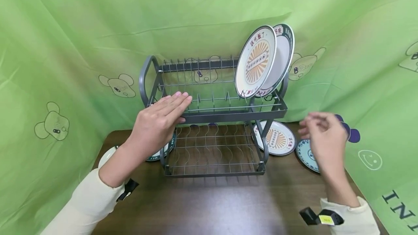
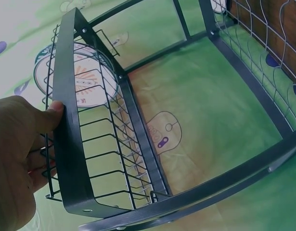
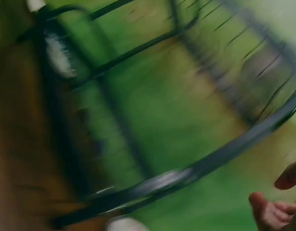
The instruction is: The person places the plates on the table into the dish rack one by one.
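We see the dish rack (image 1: 225, 116) in the middle of the frame, standing on the counter (image 1: 228, 202). The left hand (image 1: 156, 119) pinches its upper front rail near the left end, thumb against the front face, fingers laid together over the top. The right hand (image 1: 328, 139) hangs at the right of the frame, fingers loosely bent and holding nothing, above the blue-patterned plate (image 1: 304, 155).

We judge the rack stiff and fairly light for its size, best steadied by a rail or side frame, since the thin wires might bend. The front sunburst plate (image 1: 256, 61) and the green-rimmed plate (image 1: 285, 59) lean in the upper tier at upper right; we expect them to be hard, smooth, slippery and probably breakable, so we would take them by the rim. Another sunburst plate (image 1: 277, 139) lies lower down, right of centre.

On the front plate we read red characters, 吃饭 among them; the green rim begins "HAN". Large letters, "INI", mark the green cloth (image 1: 392, 177) at lower right.
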`<state>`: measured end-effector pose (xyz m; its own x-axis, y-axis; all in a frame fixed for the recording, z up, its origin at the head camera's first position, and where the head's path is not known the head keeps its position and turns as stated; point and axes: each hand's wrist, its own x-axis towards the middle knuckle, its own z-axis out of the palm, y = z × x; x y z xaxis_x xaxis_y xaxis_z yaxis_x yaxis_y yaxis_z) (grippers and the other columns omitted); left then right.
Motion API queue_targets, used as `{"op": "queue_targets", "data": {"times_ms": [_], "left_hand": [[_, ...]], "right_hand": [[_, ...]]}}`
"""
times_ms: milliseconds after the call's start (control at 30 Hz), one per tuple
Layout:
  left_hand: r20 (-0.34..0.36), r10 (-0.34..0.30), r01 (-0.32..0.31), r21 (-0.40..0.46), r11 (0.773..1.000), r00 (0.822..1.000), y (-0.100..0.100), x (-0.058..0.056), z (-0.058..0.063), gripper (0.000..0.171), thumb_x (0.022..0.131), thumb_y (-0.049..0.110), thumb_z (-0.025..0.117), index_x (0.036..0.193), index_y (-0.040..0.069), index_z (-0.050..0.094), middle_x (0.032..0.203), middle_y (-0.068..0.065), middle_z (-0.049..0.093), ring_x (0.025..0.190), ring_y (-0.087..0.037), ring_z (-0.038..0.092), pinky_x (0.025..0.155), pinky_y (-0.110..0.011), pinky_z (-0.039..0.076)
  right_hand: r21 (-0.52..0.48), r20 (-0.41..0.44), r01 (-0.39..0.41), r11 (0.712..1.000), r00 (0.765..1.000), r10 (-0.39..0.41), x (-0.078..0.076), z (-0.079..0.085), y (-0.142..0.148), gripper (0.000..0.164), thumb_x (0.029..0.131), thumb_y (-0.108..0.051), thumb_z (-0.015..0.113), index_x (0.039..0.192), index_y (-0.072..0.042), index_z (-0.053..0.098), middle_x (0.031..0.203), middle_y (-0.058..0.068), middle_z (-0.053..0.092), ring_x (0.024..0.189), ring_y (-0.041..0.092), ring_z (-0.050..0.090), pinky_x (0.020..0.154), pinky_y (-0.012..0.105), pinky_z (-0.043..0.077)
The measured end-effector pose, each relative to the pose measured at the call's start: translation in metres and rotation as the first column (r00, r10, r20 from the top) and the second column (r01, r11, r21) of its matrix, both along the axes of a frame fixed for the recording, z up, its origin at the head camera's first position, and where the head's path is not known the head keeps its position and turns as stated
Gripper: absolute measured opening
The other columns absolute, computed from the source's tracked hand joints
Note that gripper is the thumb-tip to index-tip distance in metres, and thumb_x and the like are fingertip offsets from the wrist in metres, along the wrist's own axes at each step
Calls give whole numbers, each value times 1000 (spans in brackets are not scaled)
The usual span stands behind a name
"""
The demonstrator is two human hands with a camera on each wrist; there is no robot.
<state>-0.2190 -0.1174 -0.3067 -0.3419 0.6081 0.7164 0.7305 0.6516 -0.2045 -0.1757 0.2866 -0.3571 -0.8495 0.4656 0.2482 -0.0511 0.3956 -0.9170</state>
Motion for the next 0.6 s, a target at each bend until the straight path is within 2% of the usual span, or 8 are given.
{"op": "queue_targets", "data": {"times_ms": [67,133,200,267,367,467,533,600], "left_hand": [[-2,-1,1,3,1000,1000,0,0,0,46,94,13,74,138,5,65,136,-14,67,126,-29,66,109,-43,54],[-4,-1,1,4,1000,1000,0,0,0,47,93,12,75,138,5,65,137,-14,67,126,-29,66,109,-43,54],[-9,-2,2,6,1000,1000,0,0,-1,47,92,12,76,137,5,65,136,-13,67,125,-28,67,108,-43,54],[-14,0,0,4,1000,1000,0,0,-1,48,92,12,77,137,5,65,136,-13,68,125,-28,67,108,-43,54],[-19,0,0,0,1000,1000,-1,0,0,47,92,13,76,137,5,65,136,-13,68,125,-28,67,108,-43,54],[-21,0,0,-3,1000,1000,-1,1,0,47,92,13,77,137,5,65,135,-14,68,125,-28,67,108,-43,55],[-19,-4,4,-1,1000,1000,-2,0,-1,48,91,13,77,137,5,65,134,-14,68,124,-28,68,107,-43,55],[-16,-9,9,1,1000,1000,-1,0,-1,48,91,13,77,137,5,66,134,-14,68,124,-29,68,107,-43,55]], "right_hand": [[-53,150,-62,997,986,69,-6,-43,17,26,105,-13,53,128,-1,57,80,-20,67,68,-1,69,66,17,62],[-162,261,-103,981,955,143,-10,-81,28,36,106,-11,50,135,11,47,78,-21,66,69,-3,69,71,17,62],[-302,338,-98,948,919,203,-13,-109,36,47,107,-11,48,141,19,38,77,-18,66,71,-4,69,76,18,63],[-429,381,-63,901,892,244,-16,-130,40,49,107,-12,48,142,20,36,77,-14,65,72,-3,68,79,18,63],[-547,405,1,837,875,264,-21,-149,41,38,107,-14,49,135,11,43,86,-7,64,74,-2,69,84,21,63],[-593,409,86,801,888,207,-29,-162,36,37,105,-14,51,134,6,40,104,7,59,74,-1,69,87,21,62],[-595,420,146,791,895,150,-35,-168,31,52,104,-14,51,146,9,30,116,14,53,73,-1,68,89,19,61],[-597,435,217,772,896,84,-42,-173,27,67,104,-14,52,155,11,16,121,16,47,72,-2,66,91,18,60]]}}
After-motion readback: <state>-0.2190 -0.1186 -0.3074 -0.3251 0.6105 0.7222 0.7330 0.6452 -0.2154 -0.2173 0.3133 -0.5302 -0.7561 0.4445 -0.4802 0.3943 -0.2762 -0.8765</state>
